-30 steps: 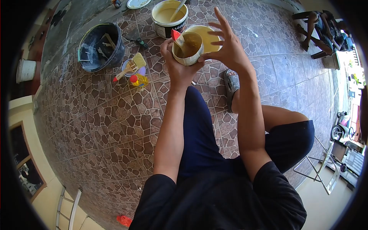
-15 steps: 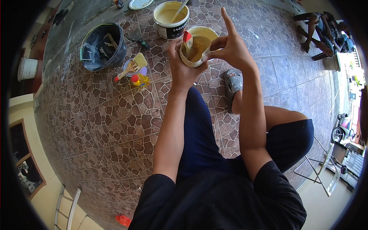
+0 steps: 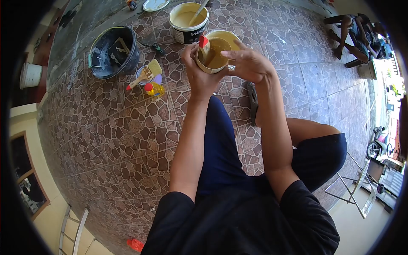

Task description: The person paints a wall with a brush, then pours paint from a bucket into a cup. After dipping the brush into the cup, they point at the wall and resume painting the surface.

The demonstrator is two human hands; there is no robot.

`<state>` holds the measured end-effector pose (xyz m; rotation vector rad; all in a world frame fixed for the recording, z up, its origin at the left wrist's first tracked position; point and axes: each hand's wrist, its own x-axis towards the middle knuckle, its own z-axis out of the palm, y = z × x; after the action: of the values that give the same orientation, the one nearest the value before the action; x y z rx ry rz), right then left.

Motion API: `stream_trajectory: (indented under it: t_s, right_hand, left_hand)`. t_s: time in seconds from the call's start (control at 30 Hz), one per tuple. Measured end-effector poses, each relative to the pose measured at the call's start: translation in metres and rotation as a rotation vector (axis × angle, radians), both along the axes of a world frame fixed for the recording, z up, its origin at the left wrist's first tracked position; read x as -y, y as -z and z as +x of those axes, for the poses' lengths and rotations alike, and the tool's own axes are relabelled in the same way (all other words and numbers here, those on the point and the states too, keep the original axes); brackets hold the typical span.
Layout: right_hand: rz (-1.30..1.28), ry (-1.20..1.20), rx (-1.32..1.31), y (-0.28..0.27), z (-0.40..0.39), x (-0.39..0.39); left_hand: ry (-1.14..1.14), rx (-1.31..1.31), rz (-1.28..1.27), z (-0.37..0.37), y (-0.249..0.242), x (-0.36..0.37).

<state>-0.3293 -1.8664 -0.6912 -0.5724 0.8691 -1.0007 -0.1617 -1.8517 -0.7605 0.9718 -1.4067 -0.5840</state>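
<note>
My left hand [image 3: 203, 80] is wrapped around a small pale tub [image 3: 211, 69] with yellowish-brown paint inside. A paintbrush [image 3: 205, 47] with a red-tipped handle leans in the tub against its left side. My right hand [image 3: 251, 64] is beside the tub's right rim, thumb extended toward it and fingers apart; whether it touches the tub is hard to tell. Just beyond the tub, a wider cream-yellow container [image 3: 227, 35] is partly hidden. Behind stands a paint bucket [image 3: 183, 35] with a stirring stick [image 3: 198, 12] in it.
A black bucket [image 3: 94, 51] stands at left, near a wide paintbrush [image 3: 146, 74] resting on a small container and a yellow bottle [image 3: 156, 89] with a red cap. A scraper-like tool [image 3: 156, 48] lies on the patterned tiles. Another person [image 3: 361, 36] sits at far right, above a metal folding frame [image 3: 361, 187].
My right hand has turned and lowered its raised index finger, its thumb now at the rim. The tub has shifted slightly left, still in my left hand.
</note>
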Motion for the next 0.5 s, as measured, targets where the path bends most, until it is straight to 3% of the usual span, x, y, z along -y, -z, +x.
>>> stream_trajectory:
  t_s: [0.07,0.27,0.5]
  right_hand:
    - [0.147,-0.107,0.209,0.015,-0.002,0.006]
    - [0.229,-0.186,0.408,0.016,-0.010,0.002]
    - [0.259,-0.098,0.466,0.035,-0.008,0.001]
  left_hand:
    - [-0.010,-0.006,0.000,-0.002,-0.001,-0.002]
    - [-0.064,-0.028,0.031,-0.002,-0.003,-0.005]
    - [-0.082,-0.019,0.066,0.001,-0.005,-0.004]
